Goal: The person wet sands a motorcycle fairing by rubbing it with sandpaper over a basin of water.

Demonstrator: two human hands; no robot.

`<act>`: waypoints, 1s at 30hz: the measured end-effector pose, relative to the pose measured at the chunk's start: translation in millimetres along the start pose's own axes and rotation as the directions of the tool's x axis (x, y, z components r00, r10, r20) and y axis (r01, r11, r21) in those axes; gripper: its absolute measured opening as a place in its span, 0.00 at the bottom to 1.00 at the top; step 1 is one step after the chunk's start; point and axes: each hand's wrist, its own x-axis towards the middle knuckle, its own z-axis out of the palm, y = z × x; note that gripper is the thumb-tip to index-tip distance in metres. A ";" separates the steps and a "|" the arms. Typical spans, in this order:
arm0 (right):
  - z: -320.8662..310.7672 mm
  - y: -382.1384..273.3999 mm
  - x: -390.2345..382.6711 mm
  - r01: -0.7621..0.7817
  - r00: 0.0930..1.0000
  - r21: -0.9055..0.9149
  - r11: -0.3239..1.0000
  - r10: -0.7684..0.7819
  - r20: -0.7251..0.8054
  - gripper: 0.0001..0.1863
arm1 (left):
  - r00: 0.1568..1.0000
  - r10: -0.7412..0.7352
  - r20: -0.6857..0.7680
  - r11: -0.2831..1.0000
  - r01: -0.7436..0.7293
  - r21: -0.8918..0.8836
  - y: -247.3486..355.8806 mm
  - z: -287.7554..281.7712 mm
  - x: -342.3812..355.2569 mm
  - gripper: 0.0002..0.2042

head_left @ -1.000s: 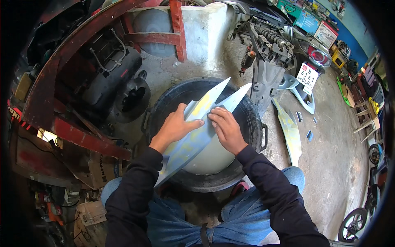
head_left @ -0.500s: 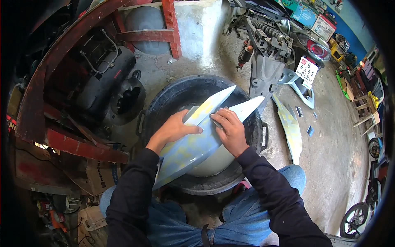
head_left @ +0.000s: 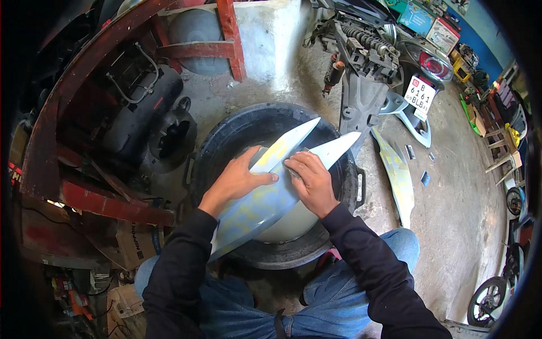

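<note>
My left hand (head_left: 239, 179) grips a pale blue plastic panel (head_left: 258, 210) with yellowish patches and two pointed prongs, its thumb lying over the top. My right hand (head_left: 309, 178) is closed on a small dark grey pad (head_left: 291, 172), mostly hidden by the fingers, pressed on the panel near the fork between the prongs. The panel is tilted across a large black tub (head_left: 271, 257) with side handles, which holds murky liquid (head_left: 285, 229). A second patchy pale panel (head_left: 398, 175) lies on the floor to the right.
A red wooden frame (head_left: 113, 204) and black compressor (head_left: 127, 113) stand left. Partly dismantled motorcycle parts (head_left: 370, 42) are at the back, beside a white block (head_left: 271, 45). Small blue pieces (head_left: 424, 178) lie on the concrete floor (head_left: 457, 226). A stool (head_left: 502, 155) and wheel (head_left: 484, 302) are far right.
The panel has tilted, its prong tips moving lower and rightward in view compared with a second ago. My right hand has shifted slightly on it, and my left hand has stayed gripping it.
</note>
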 end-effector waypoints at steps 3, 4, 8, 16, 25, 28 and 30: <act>-5.5 18.2 3.4 -0.061 0.998 -0.074 0.995 0.060 -0.020 0.18 | 1.000 0.024 -0.016 0.999 -0.024 0.023 -3.9 0.2 0.9 0.48; -2.3 16.9 2.2 -0.036 0.998 -0.077 0.996 0.032 -0.045 0.17 | 1.000 0.022 -0.015 1.000 -0.022 0.019 -4.9 0.6 1.7 0.48; -0.7 13.3 0.5 0.026 0.999 -0.041 0.999 -0.025 0.020 0.16 | 1.000 0.001 -0.012 1.000 -0.001 0.003 -8.3 0.8 1.9 0.48; -9.5 18.4 6.3 -0.074 0.997 -0.097 0.993 0.071 -0.040 0.13 | 1.000 -0.002 -0.004 1.000 0.002 0.024 -6.7 2.7 4.5 0.48; -3.7 7.8 -0.7 -0.059 0.998 -0.149 0.987 0.057 -0.019 0.17 | 1.000 0.016 -0.010 1.000 -0.016 0.022 -5.1 1.6 2.4 0.47; -1.6 3.7 -3.5 -0.001 1.000 -0.073 0.997 0.002 0.003 0.17 | 1.000 0.004 0.000 1.000 -0.004 0.001 -4.2 2.0 0.9 0.47; -4.9 11.1 -1.6 -0.022 1.000 -0.098 0.995 0.020 -0.022 0.17 | 1.000 0.011 -0.013 1.000 -0.011 0.010 -3.6 2.8 -0.1 0.47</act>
